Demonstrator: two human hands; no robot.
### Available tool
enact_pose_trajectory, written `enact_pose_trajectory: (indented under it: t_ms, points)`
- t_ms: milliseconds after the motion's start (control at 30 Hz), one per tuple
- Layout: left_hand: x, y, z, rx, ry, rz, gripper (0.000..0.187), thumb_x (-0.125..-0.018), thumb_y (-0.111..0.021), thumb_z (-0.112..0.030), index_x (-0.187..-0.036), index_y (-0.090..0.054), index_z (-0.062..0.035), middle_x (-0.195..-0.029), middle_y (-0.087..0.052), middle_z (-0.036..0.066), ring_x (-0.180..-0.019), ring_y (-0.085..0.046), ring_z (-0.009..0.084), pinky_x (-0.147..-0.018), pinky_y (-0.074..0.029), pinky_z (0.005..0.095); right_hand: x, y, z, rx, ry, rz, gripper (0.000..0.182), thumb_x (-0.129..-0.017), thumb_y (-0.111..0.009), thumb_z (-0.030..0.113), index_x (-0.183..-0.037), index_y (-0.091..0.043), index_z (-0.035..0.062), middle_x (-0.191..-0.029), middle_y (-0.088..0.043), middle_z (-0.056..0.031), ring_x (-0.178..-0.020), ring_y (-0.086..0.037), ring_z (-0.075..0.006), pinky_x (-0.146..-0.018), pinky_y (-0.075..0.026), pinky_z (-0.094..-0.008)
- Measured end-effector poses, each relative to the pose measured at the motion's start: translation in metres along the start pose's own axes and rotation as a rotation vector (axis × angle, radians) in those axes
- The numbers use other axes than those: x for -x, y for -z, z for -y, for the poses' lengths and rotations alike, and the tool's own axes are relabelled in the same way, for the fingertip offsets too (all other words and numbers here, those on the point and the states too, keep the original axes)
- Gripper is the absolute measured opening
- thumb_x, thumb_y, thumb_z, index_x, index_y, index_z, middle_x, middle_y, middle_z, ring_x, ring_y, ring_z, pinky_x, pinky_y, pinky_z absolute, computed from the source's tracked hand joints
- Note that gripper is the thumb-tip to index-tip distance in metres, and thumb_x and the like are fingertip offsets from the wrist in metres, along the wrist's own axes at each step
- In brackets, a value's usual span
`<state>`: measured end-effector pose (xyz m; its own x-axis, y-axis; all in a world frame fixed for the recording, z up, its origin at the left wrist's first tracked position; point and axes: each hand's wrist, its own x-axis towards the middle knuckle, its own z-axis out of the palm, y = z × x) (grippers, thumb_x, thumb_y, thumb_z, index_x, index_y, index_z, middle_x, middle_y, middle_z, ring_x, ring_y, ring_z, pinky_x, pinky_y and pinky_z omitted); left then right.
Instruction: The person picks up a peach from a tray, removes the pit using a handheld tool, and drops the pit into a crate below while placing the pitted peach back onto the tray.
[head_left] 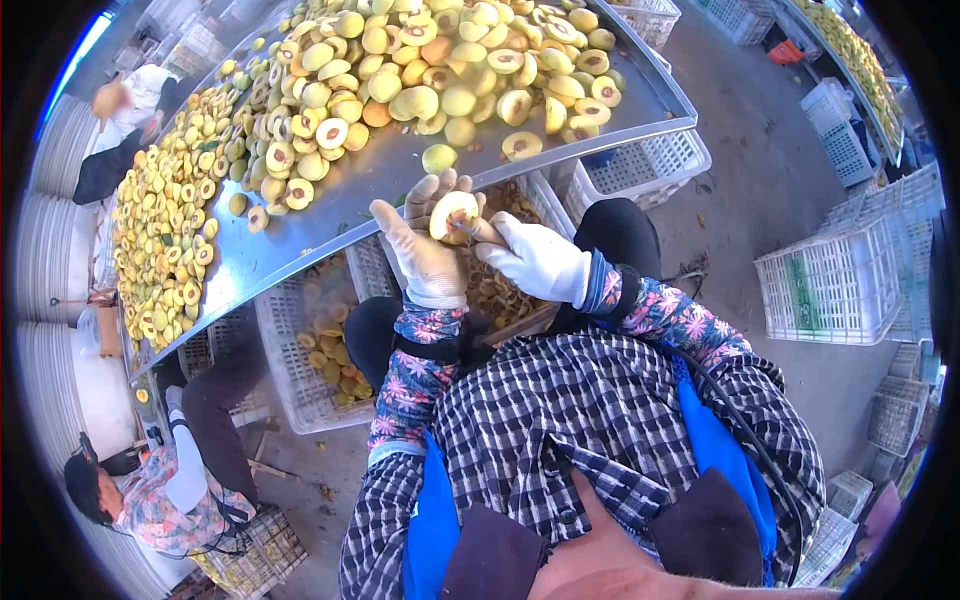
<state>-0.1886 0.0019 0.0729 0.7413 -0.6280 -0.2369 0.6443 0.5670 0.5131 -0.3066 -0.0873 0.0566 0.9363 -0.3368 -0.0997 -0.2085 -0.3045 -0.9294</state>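
Note:
A halved yellow fruit, like a peach half (453, 214), sits in my left hand (428, 258), cut face up with a reddish-brown centre. The fingers of this gloved hand curl behind the fruit. My right hand (545, 258), in a white glove, is closed on a small tool (487, 232) with a brownish handle. Its tip meets the centre of the fruit; the exact shape of the tip cannot be made out. Both hands are just off the front edge of a metal table (390, 190), where many halved yellow-green fruits (420, 100) lie heaped.
Below the table edge stand a white crate with fruit halves (335, 365) and another crate with brownish pieces (505, 300). White plastic crates (825, 280) stack at the right. A seated person (180, 500) is at the lower left, another person (125, 115) at the upper left.

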Motion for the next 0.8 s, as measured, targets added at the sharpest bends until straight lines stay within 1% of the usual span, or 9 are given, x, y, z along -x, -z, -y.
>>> enact_pose_trajectory:
  t_ms: [67, 200, 300, 467, 533, 567, 600, 700, 800]
  points:
    - [-0.005, 0.013, 0.003, -0.058, 0.001, 0.055, 0.059, -0.086, -0.052, -0.065, -0.095, -0.061, -0.0069, -0.101, -0.063, 0.015, -0.092, -0.064, 0.0349, -0.085, -0.052, 0.0498, 0.002, -0.004, -0.004, 0.396, 0.270, -0.183, 0.031, -0.091, -0.060, 0.028, -0.103, -0.049, 0.0020, -0.075, -0.062, -0.0175, -0.066, -0.063, -0.0335, -0.059, -0.049, -0.0414]
    - [-0.001, 0.009, 0.006, -0.159, -0.080, -0.002, 0.056, -0.088, -0.053, -0.061, -0.096, -0.057, -0.0054, -0.101, -0.060, 0.015, -0.089, -0.064, 0.0340, -0.073, -0.057, 0.0451, 0.001, -0.005, 0.002, 0.402, 0.317, -0.166, 0.038, -0.091, -0.058, 0.030, -0.109, -0.048, -0.0023, -0.077, -0.064, -0.0224, -0.072, -0.063, -0.0402, -0.062, -0.051, -0.0461]
    - [0.006, -0.003, 0.008, -0.186, -0.162, -0.049, 0.051, -0.091, -0.053, -0.055, -0.091, -0.056, -0.0046, -0.094, -0.060, 0.014, -0.085, -0.065, 0.0324, -0.072, -0.057, 0.0440, -0.003, -0.007, 0.007, 0.071, 0.068, 0.060, 0.038, -0.093, -0.054, 0.032, -0.110, -0.047, -0.0022, -0.088, -0.063, -0.0264, -0.085, -0.062, -0.0430, -0.073, -0.050, -0.0476]
    - [-0.006, 0.009, 0.001, -0.248, -0.062, 0.041, 0.046, -0.094, -0.051, -0.050, -0.088, -0.057, -0.0046, -0.088, -0.063, 0.015, -0.078, -0.066, 0.0314, -0.072, -0.057, 0.0435, 0.000, 0.009, 0.019, 0.212, 0.047, 0.095, 0.042, -0.095, -0.049, 0.036, -0.113, -0.047, -0.0020, -0.097, -0.063, -0.0285, -0.095, -0.060, -0.0440, -0.082, -0.047, -0.0469]
    - [-0.008, 0.010, -0.002, -0.447, 0.023, 0.077, 0.045, -0.095, -0.051, -0.047, -0.084, -0.057, -0.0048, -0.084, -0.064, 0.015, -0.075, -0.067, 0.0319, -0.070, -0.057, 0.0440, -0.004, 0.009, 0.004, 0.174, 0.024, 0.150, 0.044, -0.096, -0.049, 0.037, -0.114, -0.047, -0.0029, -0.095, -0.065, -0.0238, -0.092, -0.063, -0.0387, -0.082, -0.048, -0.0441]
    - [-0.007, 0.010, -0.003, -0.436, 0.058, 0.112, 0.046, -0.094, -0.052, -0.049, -0.081, -0.057, -0.0051, -0.083, -0.063, 0.016, -0.074, -0.067, 0.0326, -0.067, -0.058, 0.0440, -0.003, 0.006, -0.001, -0.079, 0.029, 0.189, 0.042, -0.096, -0.050, 0.040, -0.107, -0.051, -0.0001, -0.078, -0.063, -0.0126, -0.067, -0.063, -0.0260, -0.062, -0.051, -0.0360]
    - [-0.006, 0.008, -0.003, -0.437, 0.062, 0.110, 0.046, -0.094, -0.052, -0.049, -0.081, -0.057, -0.0051, -0.083, -0.063, 0.016, -0.074, -0.067, 0.0326, -0.067, -0.058, 0.0440, -0.002, 0.006, -0.002, -0.081, 0.026, 0.189, 0.042, -0.096, -0.050, 0.040, -0.107, -0.051, -0.0001, -0.078, -0.063, -0.0126, -0.067, -0.063, -0.0260, -0.062, -0.051, -0.0360]
    - [-0.006, 0.003, 0.001, -0.230, 0.158, 0.046, 0.046, -0.092, -0.054, -0.052, -0.079, -0.057, -0.0085, -0.082, -0.064, 0.013, -0.071, -0.067, 0.0316, -0.060, -0.059, 0.0412, 0.007, 0.003, 0.009, -0.877, -0.406, 0.436, 0.035, -0.096, -0.051, 0.044, -0.093, -0.054, 0.0098, -0.055, -0.043, 0.0019, -0.037, -0.036, -0.0066, -0.034, -0.025, -0.0204]
    - [-0.006, 0.000, 0.003, -0.033, 0.258, 0.082, 0.042, -0.091, -0.055, -0.052, -0.080, -0.057, -0.0112, -0.083, -0.065, 0.010, -0.072, -0.067, 0.0308, -0.059, -0.060, 0.0407, 0.013, 0.008, 0.012, -1.056, -0.424, 0.465, 0.035, -0.097, -0.051, 0.043, -0.092, -0.054, 0.0085, -0.056, -0.044, 0.0012, -0.037, -0.036, -0.0071, -0.034, -0.026, -0.0209]
